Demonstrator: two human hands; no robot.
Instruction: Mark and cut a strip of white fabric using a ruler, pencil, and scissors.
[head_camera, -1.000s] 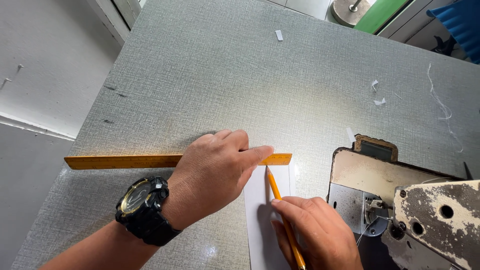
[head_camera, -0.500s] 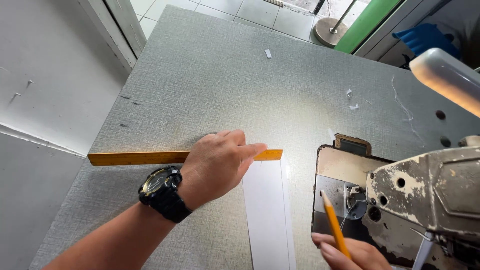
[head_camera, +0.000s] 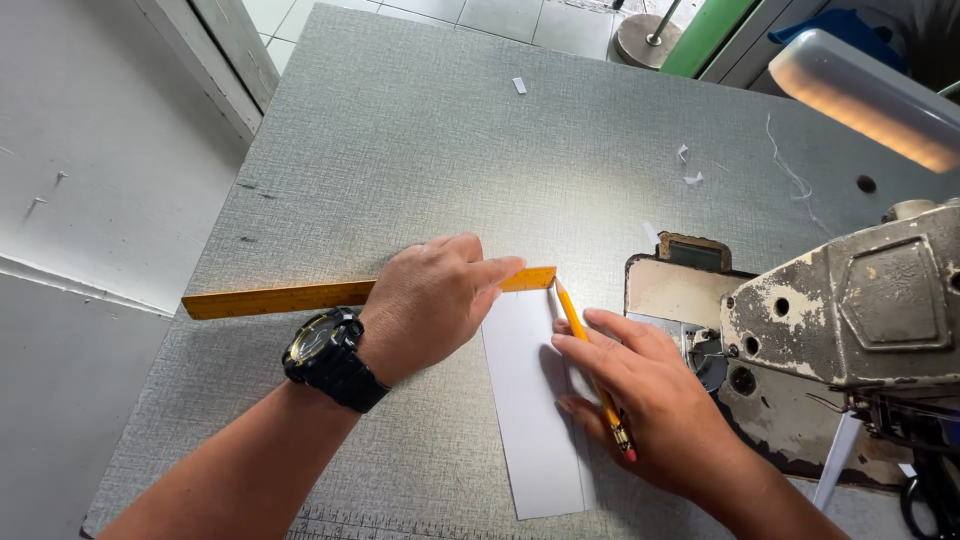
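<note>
Since half a second ago the right hand (head_camera: 650, 400) has come back up from the lower right corner of the frame, so that the yellow pencil (head_camera: 592, 368) now lies slanted over the white paper strip (head_camera: 535, 400) with its tip at the strip's upper right corner, just under the near end of the wooden ruler (head_camera: 300, 297). Nearest the camera, low in the middle of the frame, the strip runs lengthwise toward the viewer on the grey table (head_camera: 420, 130). That right hand pinches the pencil between thumb and fingers, the remaining fingertips resting on the paper. Beside it, the left hand (head_camera: 430, 300), with a black wristwatch (head_camera: 325, 350) on the wrist, is spread flat and presses the ruler down across the strip's top edge; it has kept that hold throughout. No pencil line can be made out on the paper, so the marking along the ruler looks about to begin rather than finished, as far as can be judged. At the right edge stands a worn sewing machine (head_camera: 850, 310), with a lit lamp (head_camera: 860, 95) above it. Farther up the table lie a few small white scraps (head_camera: 519, 85).
</note>
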